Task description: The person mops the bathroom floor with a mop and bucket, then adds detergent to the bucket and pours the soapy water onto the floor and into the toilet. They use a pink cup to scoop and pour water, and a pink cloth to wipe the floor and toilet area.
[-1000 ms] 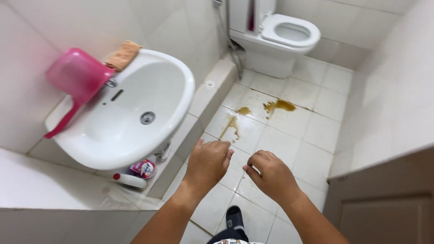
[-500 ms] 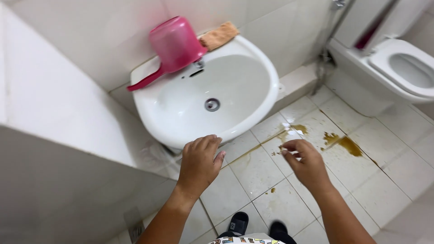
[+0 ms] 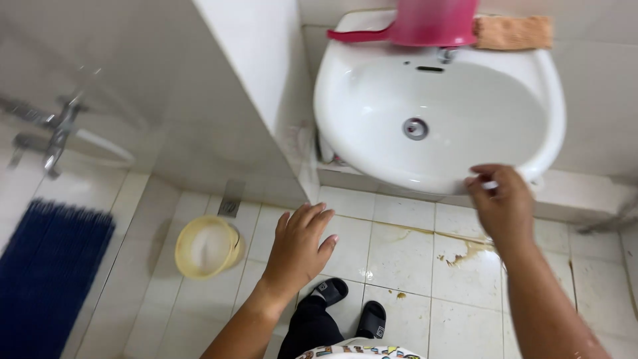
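My left hand (image 3: 300,247) hovers palm down over the white tiled floor (image 3: 399,259), fingers apart and holding nothing. My right hand (image 3: 500,203) is raised at the front rim of the white wash basin (image 3: 438,113), its fingers curled; something small and pale shows between the fingertips, but I cannot tell what. A pink plastic dipper (image 3: 425,23) rests on the back of the basin, beside an orange cloth (image 3: 515,32). Brown stains (image 3: 465,249) mark the floor tiles below my right hand.
A yellow bucket (image 3: 207,247) stands on the floor to the left. A glass shower partition (image 3: 153,106) and a white wall edge rise beside the basin. Behind the glass are a chrome tap (image 3: 53,136) and a blue mat (image 3: 50,272). My black sandals (image 3: 352,306) are below.
The view has swung left, away from the toilet, bringing the partition, bucket and mat into sight. My hands have spread apart; the right one has risen to the basin's front rim.
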